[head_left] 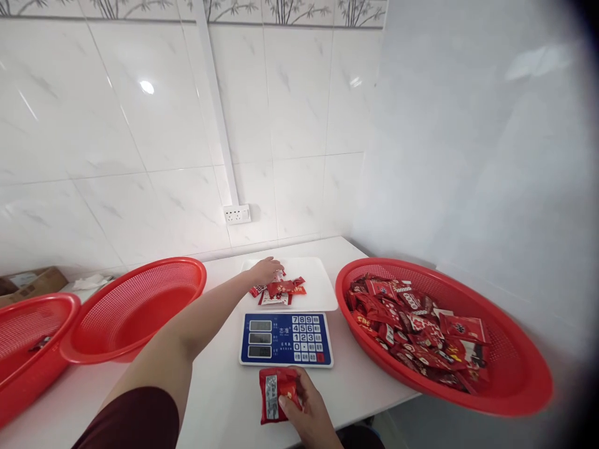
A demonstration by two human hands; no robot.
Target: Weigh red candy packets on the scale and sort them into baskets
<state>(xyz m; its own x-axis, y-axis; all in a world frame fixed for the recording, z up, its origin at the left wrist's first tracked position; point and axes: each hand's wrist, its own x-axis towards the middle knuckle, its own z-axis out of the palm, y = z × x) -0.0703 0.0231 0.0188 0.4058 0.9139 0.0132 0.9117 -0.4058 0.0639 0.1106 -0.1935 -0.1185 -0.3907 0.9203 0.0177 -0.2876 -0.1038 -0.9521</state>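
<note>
My right hand (311, 408) grips a puffy red packet (270, 399) in front of the scale, thumb across its face, with a white printed label showing. Reaching over the white weighing tray (321, 290), my left hand (266, 272) has its fingers curled down and closed on a small red-and-white packet (279, 275). Several small red packets (283, 289) lie in a loose pile on the tray beside that hand. The blue keypad panel of the scale (285, 338) faces me, its digits too dim to read.
At the right, a large red basket (519, 386) holds many red packets (416, 324) and overhangs the table edge. Two more red baskets stand at the left: one (135, 305) beside my forearm, another (32, 374) with a dark packet inside. Behind them is a cardboard box (44, 285).
</note>
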